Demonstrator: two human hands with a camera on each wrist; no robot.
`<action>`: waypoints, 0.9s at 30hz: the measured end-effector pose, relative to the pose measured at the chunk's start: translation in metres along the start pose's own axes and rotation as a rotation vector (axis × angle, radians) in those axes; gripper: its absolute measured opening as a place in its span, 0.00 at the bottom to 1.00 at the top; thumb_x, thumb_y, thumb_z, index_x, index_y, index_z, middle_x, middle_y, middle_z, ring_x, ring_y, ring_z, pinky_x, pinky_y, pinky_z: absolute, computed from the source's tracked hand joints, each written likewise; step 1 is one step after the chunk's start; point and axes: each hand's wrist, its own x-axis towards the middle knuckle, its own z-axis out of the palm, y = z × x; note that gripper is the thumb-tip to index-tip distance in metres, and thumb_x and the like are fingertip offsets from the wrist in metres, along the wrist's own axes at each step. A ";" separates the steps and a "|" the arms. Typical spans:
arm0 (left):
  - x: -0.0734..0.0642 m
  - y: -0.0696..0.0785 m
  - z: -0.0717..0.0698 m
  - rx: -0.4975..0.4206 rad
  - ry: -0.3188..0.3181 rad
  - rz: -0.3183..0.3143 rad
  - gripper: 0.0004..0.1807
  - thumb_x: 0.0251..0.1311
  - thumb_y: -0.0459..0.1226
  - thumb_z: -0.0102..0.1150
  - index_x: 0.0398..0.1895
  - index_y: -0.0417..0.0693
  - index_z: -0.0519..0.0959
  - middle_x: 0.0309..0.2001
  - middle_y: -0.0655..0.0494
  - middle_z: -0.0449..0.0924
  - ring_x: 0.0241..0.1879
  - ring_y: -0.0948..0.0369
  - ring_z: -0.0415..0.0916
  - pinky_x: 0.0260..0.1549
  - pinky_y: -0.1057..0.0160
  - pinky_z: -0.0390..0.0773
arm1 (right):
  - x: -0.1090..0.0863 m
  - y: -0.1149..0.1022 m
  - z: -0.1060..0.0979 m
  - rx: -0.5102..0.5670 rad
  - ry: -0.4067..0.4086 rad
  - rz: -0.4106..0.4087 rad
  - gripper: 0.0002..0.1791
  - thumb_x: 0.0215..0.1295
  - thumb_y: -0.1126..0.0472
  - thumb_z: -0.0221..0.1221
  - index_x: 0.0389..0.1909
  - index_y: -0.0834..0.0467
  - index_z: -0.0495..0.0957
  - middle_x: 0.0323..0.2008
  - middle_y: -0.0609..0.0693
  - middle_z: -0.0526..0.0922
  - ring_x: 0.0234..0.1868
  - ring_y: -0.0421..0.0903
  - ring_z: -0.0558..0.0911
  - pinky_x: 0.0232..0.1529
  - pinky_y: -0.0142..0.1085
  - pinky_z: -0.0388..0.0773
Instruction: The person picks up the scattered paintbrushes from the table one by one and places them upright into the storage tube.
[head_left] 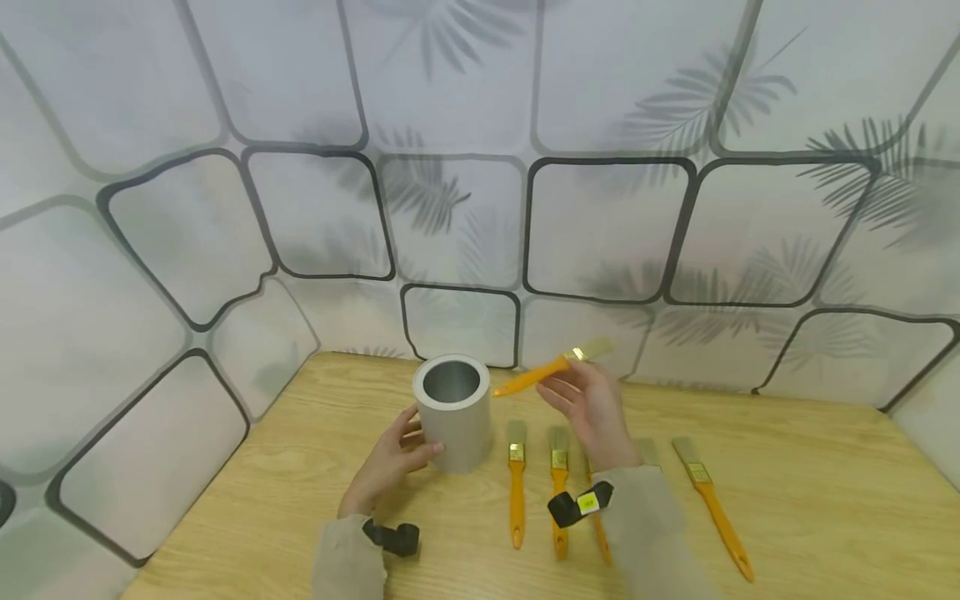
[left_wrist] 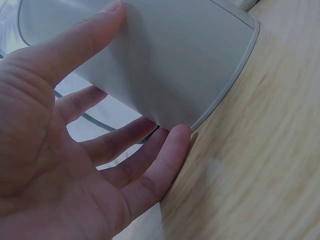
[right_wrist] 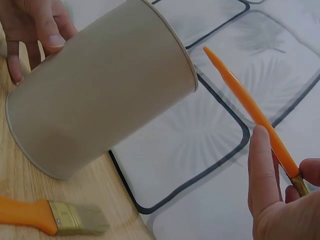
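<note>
A grey cylindrical can (head_left: 459,433), hollow with a pale rim, stands upright on the wooden table. My left hand (head_left: 393,458) is curved about its left side, thumb on the front and fingers around the side, as the left wrist view shows on the can's wall (left_wrist: 175,55). My right hand (head_left: 592,408) pinches a paintbrush (head_left: 532,377) near its metal band, above the table and right of the can. The orange handle (right_wrist: 245,97) points left toward the can's rim, with its bristles up and to the right.
Several paintbrushes lie on the table: one (head_left: 517,492) right of the can, another (head_left: 559,492) beside it, more partly under the right forearm, and one (head_left: 716,508) farther right. A patterned wall covering (head_left: 600,225) rises behind the table's back edge.
</note>
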 end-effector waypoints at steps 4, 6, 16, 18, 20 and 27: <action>0.000 -0.001 0.000 0.002 0.004 0.000 0.45 0.63 0.35 0.68 0.80 0.43 0.55 0.71 0.30 0.61 0.67 0.33 0.64 0.54 0.40 0.78 | 0.003 0.005 0.009 0.007 0.008 -0.022 0.11 0.77 0.70 0.48 0.33 0.61 0.74 0.30 0.53 0.84 0.31 0.49 0.87 0.42 0.44 0.86; 0.000 -0.001 0.000 -0.002 0.006 0.000 0.45 0.62 0.35 0.68 0.80 0.43 0.55 0.71 0.30 0.61 0.67 0.34 0.64 0.54 0.40 0.77 | 0.004 0.009 0.014 -0.006 0.010 -0.034 0.08 0.77 0.70 0.48 0.35 0.64 0.73 0.30 0.53 0.84 0.32 0.49 0.87 0.42 0.43 0.86; -0.002 -0.003 0.001 -0.035 0.003 -0.007 0.44 0.63 0.34 0.67 0.79 0.42 0.56 0.71 0.30 0.61 0.67 0.34 0.64 0.54 0.42 0.78 | 0.002 0.026 0.033 -0.097 0.054 -0.138 0.04 0.74 0.70 0.53 0.40 0.65 0.67 0.32 0.52 0.83 0.30 0.45 0.87 0.40 0.41 0.86; -0.002 -0.003 0.001 -0.040 0.005 -0.009 0.44 0.63 0.34 0.67 0.79 0.43 0.56 0.71 0.31 0.61 0.67 0.35 0.64 0.55 0.42 0.77 | 0.001 0.030 0.038 -0.121 0.050 -0.157 0.05 0.73 0.71 0.54 0.38 0.65 0.67 0.32 0.52 0.84 0.30 0.44 0.87 0.40 0.40 0.86; -0.003 -0.003 0.000 -0.040 0.006 -0.007 0.44 0.63 0.34 0.67 0.79 0.43 0.57 0.71 0.31 0.61 0.67 0.35 0.64 0.55 0.42 0.77 | 0.000 0.034 0.042 -0.166 0.048 -0.171 0.06 0.72 0.71 0.56 0.37 0.65 0.68 0.32 0.51 0.84 0.30 0.44 0.87 0.38 0.39 0.86; -0.002 -0.002 0.000 -0.041 -0.007 0.004 0.43 0.64 0.34 0.67 0.79 0.43 0.57 0.70 0.31 0.61 0.67 0.35 0.64 0.55 0.41 0.77 | -0.003 0.051 0.054 -0.409 0.067 -0.212 0.07 0.69 0.70 0.61 0.33 0.64 0.72 0.32 0.53 0.80 0.29 0.45 0.83 0.32 0.36 0.86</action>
